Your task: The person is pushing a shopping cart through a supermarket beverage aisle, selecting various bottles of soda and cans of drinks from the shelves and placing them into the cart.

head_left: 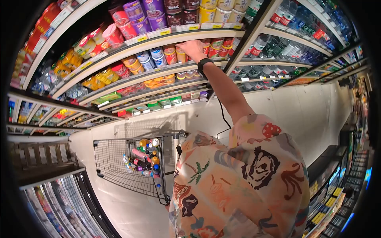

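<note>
Your right hand at canister on shelf, among similar ones; whether fingers grasp or merely touch, you cannot tell. Canister likely light, fairly stiff, dentable, slightly slick: best held round upper sides.

Right hand at shelved containers, grip unclear; black wristband; bottles in cart.

A loose pale shirt with plant, swirl and strawberry prints; a black wristband; a thin black cable.
</note>
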The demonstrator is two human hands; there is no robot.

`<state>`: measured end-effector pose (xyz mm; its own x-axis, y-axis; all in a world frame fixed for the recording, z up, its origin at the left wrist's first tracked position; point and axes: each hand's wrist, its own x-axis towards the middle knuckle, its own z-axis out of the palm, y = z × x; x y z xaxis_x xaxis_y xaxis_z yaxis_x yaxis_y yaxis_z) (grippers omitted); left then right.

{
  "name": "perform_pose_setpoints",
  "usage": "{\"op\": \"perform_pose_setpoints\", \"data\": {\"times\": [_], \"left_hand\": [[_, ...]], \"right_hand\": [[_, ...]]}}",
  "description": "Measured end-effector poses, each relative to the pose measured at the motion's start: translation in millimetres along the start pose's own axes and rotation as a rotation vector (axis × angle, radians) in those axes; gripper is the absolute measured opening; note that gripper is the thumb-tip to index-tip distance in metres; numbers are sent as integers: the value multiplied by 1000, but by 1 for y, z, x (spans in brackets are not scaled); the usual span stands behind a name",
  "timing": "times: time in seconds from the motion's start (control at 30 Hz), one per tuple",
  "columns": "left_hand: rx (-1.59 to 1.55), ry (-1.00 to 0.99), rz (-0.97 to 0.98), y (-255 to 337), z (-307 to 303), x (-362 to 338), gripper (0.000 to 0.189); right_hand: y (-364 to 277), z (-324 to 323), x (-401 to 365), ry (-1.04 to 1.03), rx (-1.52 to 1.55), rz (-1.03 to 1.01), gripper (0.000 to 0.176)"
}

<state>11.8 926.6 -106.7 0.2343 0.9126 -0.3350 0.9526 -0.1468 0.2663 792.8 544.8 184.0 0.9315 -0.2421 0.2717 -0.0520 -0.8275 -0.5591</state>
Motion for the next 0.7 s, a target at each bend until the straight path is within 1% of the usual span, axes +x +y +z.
{"op": "perform_pose_setpoints", "data": {"times": [0.07, 0.1, 0.17, 0.2, 0.23, 0.3, 0.37, 0.4, 0.43, 0.5, 0.53, 0.6, 0.63, 0.7], "left_hand": [[23, -19, 32, 16, 1, 20, 26], [32, -27, 43, 25, 2, 26, 26], [47, -42, 70, 39, 5, 40, 26], [54, -48, 77, 46, 6, 44, 26], [63, -50, 91, 52, 3, 52, 27], [69, -62, 110, 62, 4, 57, 27], [73, -71, 123, 70, 3, 64, 27], [72, -71, 127, 75, 3, 67, 27], [70, -74, 130, 79, 3, 70, 27], [70, -73, 142, 83, 0, 76, 27], [73, -78, 147, 85, -1, 80, 27], [72, -76, 155, 88, -3, 85, 27], [70, -76, 157, 90, -3, 87, 27], [62, -80, 158, 95, -6, 88, 28]], "right_hand": [[-8, 0, 8, -45, 31, -48, 67], [-6, 6, 12, -38, 25, -37, 67], [0, 14, 18, 32, 55, -93, 70], [1, 15, 24, -12, 49, -95, 71], [4, 18, 28, -10, 46, -88, 71], [6, 19, 32, -12, 36, -154, 70], [4, 17, 25, 11, 21, -140, 68], [-1, 9, 23, -18, 34, -110, 67], [6, 17, 27, -14, 46, -120, 74], [2, 17, 23, -34, 61, -81, 65], [0, 14, 18, -33, 63, -79, 65], [-6, 6, 6, -9, 153, -61, 56], [-6, 9, 3, -6, 153, -64, 56], [1, 27, -2, 321, 231, -257, 54]]}}
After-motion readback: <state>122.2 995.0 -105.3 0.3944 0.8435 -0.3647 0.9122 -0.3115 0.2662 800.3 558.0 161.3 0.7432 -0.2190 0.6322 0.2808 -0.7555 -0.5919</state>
